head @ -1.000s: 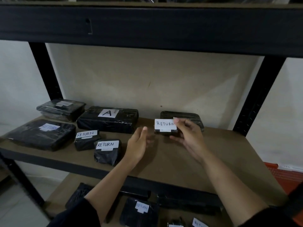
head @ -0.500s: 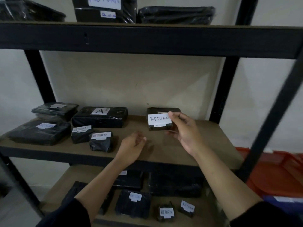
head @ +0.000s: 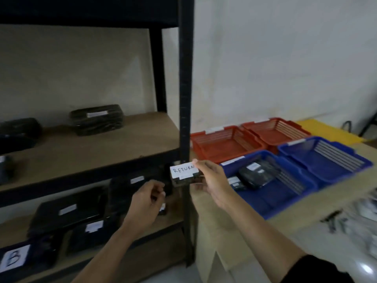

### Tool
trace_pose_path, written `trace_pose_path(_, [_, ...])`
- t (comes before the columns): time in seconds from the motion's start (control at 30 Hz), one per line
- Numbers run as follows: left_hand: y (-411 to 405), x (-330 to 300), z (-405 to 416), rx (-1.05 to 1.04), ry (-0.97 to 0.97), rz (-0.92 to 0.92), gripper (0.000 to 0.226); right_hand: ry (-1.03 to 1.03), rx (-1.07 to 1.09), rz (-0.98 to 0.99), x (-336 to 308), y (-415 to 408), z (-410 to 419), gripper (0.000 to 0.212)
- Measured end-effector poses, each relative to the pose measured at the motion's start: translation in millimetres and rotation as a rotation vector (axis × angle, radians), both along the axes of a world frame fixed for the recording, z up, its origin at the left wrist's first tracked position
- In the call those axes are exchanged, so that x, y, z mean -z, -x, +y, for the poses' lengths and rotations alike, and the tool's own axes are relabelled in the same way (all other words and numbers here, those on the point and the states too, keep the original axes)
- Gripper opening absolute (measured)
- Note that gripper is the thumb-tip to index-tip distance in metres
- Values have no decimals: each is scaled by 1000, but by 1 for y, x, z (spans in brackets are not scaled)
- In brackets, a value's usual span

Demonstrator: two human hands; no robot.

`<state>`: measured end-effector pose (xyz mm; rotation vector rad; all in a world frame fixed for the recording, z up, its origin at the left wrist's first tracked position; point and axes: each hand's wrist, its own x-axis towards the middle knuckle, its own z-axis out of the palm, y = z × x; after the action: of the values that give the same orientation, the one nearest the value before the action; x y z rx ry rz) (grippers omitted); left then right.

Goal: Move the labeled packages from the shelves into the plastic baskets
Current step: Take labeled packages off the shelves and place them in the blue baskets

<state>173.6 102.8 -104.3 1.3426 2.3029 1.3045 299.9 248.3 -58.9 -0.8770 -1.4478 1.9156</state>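
My right hand [head: 212, 180] grips a small black package with a white "RETURN" label [head: 184, 173], held in the air in front of the shelf's black front post [head: 186, 99]. My left hand [head: 145, 203] hovers lower left of it with fingers loosely curled and holds nothing. To the right, on a low tan platform, stand two blue baskets; the near blue basket [head: 285, 199] holds two black labeled packages [head: 255, 174], the far blue basket [head: 326, 158] looks bare. Behind them sit two red baskets [head: 226, 144], [head: 275, 129]. More black packages [head: 97, 119] lie on the shelves.
The lower shelf holds several black packages, one labeled "B" [head: 13, 258]. The tan platform [head: 224, 231] stands right of the shelf post. A yellow board [head: 330, 131] lies behind the red baskets. Blurred dark items [head: 334, 219] lie on the pale floor at right.
The view has swung right and down, bringing the baskets into sight. My right hand has carried the RETURN package off the shelf past the front post. My left hand has dropped and curled.
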Motion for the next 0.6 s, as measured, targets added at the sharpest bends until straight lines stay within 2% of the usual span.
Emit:
trace_pose_path(0.13, [-38, 11, 53, 99, 30, -23, 20, -6, 98, -73, 17, -56, 53, 18])
trace_pose_path(0.3, [-76, 29, 130, 131, 95, -87, 10, 5, 122, -150, 40, -106, 127, 19])
trace_pose_path(0.4, [-99, 41, 174, 70, 115, -171, 11, 0, 119, -251, 66, -123, 180, 27])
trace_pose_path(0.6, [-135, 75, 224, -156, 190, -292, 21, 52, 62, -499, 137, -130, 237, 21])
